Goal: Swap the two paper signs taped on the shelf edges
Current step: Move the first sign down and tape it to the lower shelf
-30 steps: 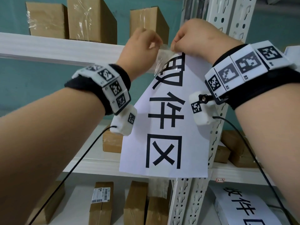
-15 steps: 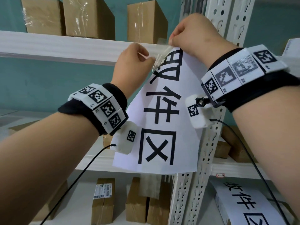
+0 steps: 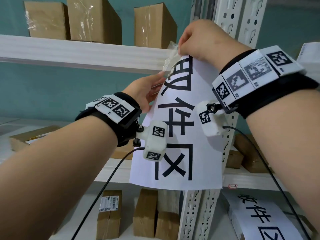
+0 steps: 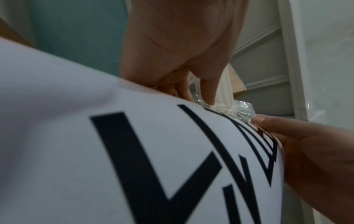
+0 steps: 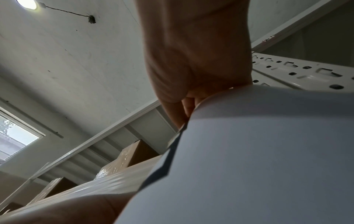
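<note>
A white paper sign [image 3: 180,135] with large black characters hangs in front of the shelf upright. My right hand [image 3: 197,40] pinches its top edge by the upper shelf edge [image 3: 86,52]; the right wrist view shows curled fingers [image 5: 184,109] on the sign [image 5: 258,151]. A crumpled strip of clear tape [image 3: 170,58] runs from that corner down to my left hand [image 3: 147,90]. The left fingertips [image 4: 208,100] pinch the tape [image 4: 243,112] at the edge of the sign [image 4: 95,151]. A second sign [image 3: 259,220] lies low at the right.
Cardboard boxes [image 3: 93,18] stand on the top shelf, and more boxes [image 3: 147,213] sit on the shelves below. Perforated white uprights [image 3: 230,18] rise right behind the sign. The teal wall [image 3: 60,87] shows between the shelves.
My left hand has come down from the shelf edge to the sign's left side, drawing the tape strip with it. The right hand stays at the sign's top.
</note>
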Tool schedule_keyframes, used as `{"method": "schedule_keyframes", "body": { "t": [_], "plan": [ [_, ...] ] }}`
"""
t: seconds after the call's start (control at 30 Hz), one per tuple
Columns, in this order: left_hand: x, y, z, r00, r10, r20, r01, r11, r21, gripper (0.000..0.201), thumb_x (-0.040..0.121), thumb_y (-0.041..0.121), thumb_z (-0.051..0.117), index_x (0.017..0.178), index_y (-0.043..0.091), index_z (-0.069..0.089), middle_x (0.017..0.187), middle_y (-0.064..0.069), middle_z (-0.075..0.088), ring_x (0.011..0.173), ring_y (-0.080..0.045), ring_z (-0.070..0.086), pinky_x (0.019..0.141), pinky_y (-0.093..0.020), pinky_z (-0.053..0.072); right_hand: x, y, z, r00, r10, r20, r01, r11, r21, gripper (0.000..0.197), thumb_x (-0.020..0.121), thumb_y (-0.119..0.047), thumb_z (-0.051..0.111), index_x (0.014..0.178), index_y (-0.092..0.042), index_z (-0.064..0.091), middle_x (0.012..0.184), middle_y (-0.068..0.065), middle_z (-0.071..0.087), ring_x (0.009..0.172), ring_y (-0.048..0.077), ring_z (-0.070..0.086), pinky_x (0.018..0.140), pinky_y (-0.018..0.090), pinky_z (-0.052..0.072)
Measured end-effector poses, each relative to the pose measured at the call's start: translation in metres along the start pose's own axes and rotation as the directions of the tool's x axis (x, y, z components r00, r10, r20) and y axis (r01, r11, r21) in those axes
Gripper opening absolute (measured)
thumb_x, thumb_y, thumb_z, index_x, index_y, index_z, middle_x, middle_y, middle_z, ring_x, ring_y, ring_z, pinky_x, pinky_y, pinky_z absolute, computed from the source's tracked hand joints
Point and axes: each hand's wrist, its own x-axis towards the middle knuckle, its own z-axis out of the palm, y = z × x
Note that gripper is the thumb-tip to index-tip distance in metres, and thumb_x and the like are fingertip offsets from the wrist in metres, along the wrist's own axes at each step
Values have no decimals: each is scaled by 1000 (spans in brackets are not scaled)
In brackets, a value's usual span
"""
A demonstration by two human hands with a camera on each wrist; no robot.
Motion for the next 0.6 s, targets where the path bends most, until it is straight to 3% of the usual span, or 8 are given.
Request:
{"method": "schedule_keyframes", "body": {
  "t": [0.17, 0.27, 0.47, 0.6],
  "plan": [
    [2, -2, 6, 1000, -2, -14, 0, 995, -99, 21, 84, 35, 70, 70, 19, 68, 60, 6, 68, 54, -10, 62, 66, -24, 54, -1, 1, -2, 1000, -1, 9, 1, 1000, 11, 22, 82, -12, 56, 100, -13, 70, 107, 10, 69, 101, 25, 62, 82, 31, 48],
    [3, 2, 10, 1000, 22, -16, -24, 990, -136, 15, 86, 29, 69, 76, 18, 69, 61, 6, 69, 57, -10, 63, 63, -24, 55, -1, 1, -1, 1000, -11, 13, 11, 1000, 19, 22, 83, -12, 57, 100, -13, 70, 108, 8, 69, 102, 23, 62, 78, 27, 44],
    [4, 0, 16, 995, 75, -67, -88, 971, -224, 8, 88, 23, 68, 82, 18, 68, 64, 6, 70, 69, -10, 64, 76, -26, 55, -1, 4, 1, 1000, -2, -3, 2, 1000, 22, 24, 83, -10, 54, 100, -14, 70, 109, 8, 69, 98, 23, 61, 76, 26, 42],
    [1, -2, 17, 991, 104, -83, -119, 969, -214, 12, 88, 21, 67, 77, 18, 67, 69, 6, 69, 64, -9, 62, 72, -26, 55, 1, 7, 2, 1000, 21, -19, -21, 1000, 19, 26, 83, -10, 52, 103, -9, 69, 114, 12, 68, 104, 26, 62, 84, 29, 48]
  ]
}}
